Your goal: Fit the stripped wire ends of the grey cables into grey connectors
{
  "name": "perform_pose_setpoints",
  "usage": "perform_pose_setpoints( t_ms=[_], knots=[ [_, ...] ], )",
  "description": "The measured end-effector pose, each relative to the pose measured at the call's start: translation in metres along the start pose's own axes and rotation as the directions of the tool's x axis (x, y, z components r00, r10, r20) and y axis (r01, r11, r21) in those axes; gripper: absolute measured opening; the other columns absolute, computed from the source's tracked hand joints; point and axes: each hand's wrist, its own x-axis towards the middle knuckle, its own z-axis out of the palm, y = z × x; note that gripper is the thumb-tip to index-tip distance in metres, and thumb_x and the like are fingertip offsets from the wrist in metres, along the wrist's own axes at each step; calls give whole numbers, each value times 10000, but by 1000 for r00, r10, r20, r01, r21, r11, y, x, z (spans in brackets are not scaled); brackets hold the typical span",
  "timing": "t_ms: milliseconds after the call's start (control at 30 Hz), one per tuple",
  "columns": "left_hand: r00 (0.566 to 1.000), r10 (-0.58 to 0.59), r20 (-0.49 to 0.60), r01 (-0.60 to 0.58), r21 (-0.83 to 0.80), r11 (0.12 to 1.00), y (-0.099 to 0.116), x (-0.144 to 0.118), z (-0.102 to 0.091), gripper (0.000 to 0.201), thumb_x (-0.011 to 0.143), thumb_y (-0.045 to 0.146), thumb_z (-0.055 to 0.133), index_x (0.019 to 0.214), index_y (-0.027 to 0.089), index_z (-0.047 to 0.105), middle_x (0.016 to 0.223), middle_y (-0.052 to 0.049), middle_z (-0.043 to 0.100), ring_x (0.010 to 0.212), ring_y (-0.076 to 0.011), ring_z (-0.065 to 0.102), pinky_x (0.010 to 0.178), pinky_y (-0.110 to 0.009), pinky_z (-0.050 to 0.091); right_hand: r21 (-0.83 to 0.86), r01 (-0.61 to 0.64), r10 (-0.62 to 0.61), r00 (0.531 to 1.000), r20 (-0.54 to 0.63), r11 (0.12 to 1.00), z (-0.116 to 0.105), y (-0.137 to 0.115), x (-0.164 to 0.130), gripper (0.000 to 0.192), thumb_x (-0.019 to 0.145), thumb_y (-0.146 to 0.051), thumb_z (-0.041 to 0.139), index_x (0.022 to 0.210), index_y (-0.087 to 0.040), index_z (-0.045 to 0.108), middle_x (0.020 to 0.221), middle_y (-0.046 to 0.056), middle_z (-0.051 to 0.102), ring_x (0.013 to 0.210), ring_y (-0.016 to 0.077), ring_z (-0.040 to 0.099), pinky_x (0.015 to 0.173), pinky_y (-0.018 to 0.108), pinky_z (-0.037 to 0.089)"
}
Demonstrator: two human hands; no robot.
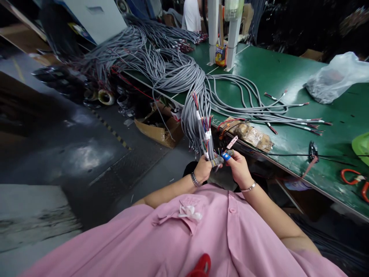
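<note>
Close in front of my body, my left hand (204, 168) is closed around the stripped end of a grey cable, with grey coverings on its fingers. My right hand (237, 164) pinches at the small coloured wires (220, 153) of that end; blue tape wraps its thumb. Just beyond my hands, a thick bundle of grey cables (193, 111) hangs over the table edge. Several of its ends show white bands and red, blue and black cores (206, 125). Beside my right hand, a pink-and-white strip (232, 142) sticks up near the table edge.
The green table (259, 65) carries more grey cables (248, 88), a tape-wrapped block (250, 135), a clear plastic bag (334, 79) and orange-handled scissors (350, 176). White posts (213, 30) rise from it. A cardboard box (158, 130) stands on the floor below. Another person's white sleeve (191, 15) shows behind.
</note>
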Motion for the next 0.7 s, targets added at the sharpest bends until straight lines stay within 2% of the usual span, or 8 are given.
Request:
perform_pose_setpoints(
  t_ms=[300, 433, 567, 700],
  knots=[
    [999, -5, -41, 4, -32, 999, -1, 2, 0, 303, 633, 387, 786, 690, 121, 653, 576, -35, 634, 510, -129, 581, 492, -240, 431, 40, -41, 42, 999, -26, 998, -7, 8, -2, 142, 705, -326, 750, 731, -206, 679, 649, -24, 574, 566, 97, 440, 526, 234, 368],
    [999, -18, -50, 17, -9, 1000, 3, 1, 0, 303, 623, 382, 787, 670, 121, 641, 534, -20, 608, 476, -117, 552, 462, -228, 387, 20, -54, 54, 998, -12, 998, -11, 10, -4, 148, 695, -320, 742, 694, -199, 657, 609, -35, 546, 553, 95, 429, 535, 239, 370],
    [999, -46, -20, 47, 23, 999, 5, 1, -2, 297, 615, 369, 790, 637, 127, 620, 506, -10, 592, 452, -105, 526, 447, -220, 344, 42, -160, 158, 986, 52, 986, -14, 6, -6, 180, 718, -363, 724, 737, -202, 646, 610, -41, 532, 552, 92, 448, 555, 241, 390],
    [995, -77, 69, 73, 69, 995, 3, 2, -4, 309, 620, 371, 786, 600, 117, 611, 521, -23, 599, 438, -89, 496, 445, -222, 324, 81, -248, 226, 951, 212, 965, -14, -4, -2, 236, 764, -388, 691, 915, -206, 676, 684, -13, 607, 593, 104, 539, 562, 238, 394]
  ],
)
